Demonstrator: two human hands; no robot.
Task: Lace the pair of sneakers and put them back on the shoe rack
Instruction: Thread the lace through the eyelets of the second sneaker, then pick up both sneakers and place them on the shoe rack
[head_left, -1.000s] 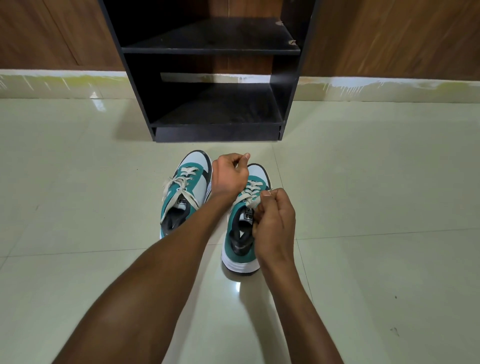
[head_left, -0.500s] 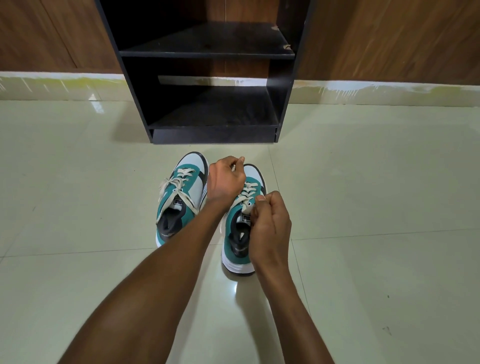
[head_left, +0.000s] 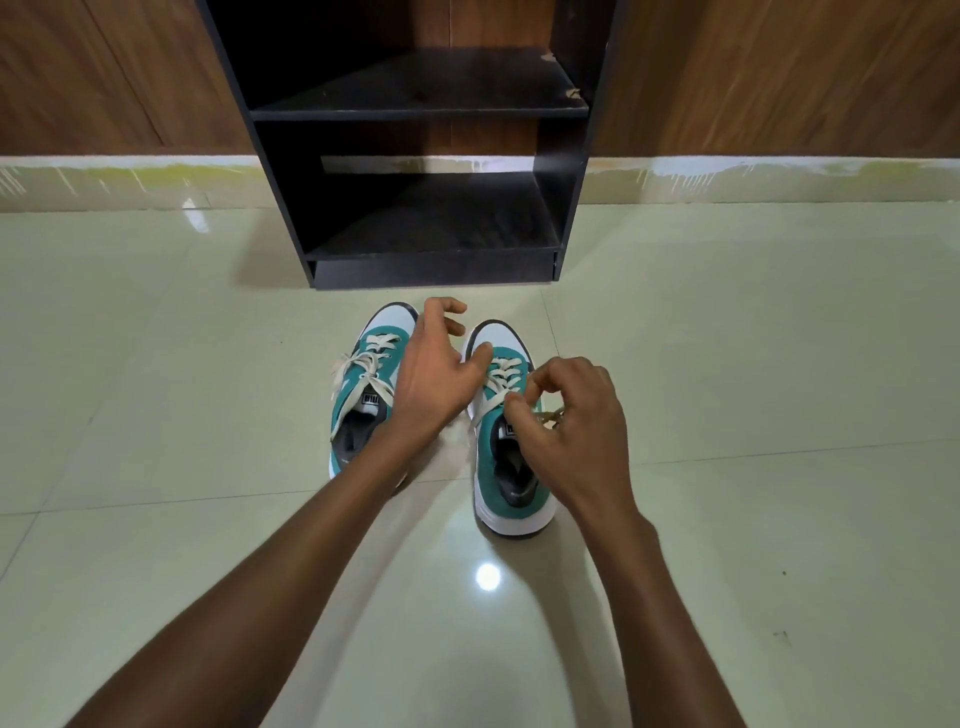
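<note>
Two teal-and-white laced sneakers, side by side on glossy cream floor tile: left one, right one. Right hand pinching a lace end at the right shoe; left hand spread loose, holding nothing. Risk: lace slipping free, knot loosening. Beyond, empty black wooden shoe rack, path unobstructed.

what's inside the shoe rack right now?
Nothing visible on either shelf of the shoe rack: both dark boards look bare. Anything higher up is cut off by the frame. Both sneakers, left sneaker and right sneaker, sit on the floor in front.
</note>
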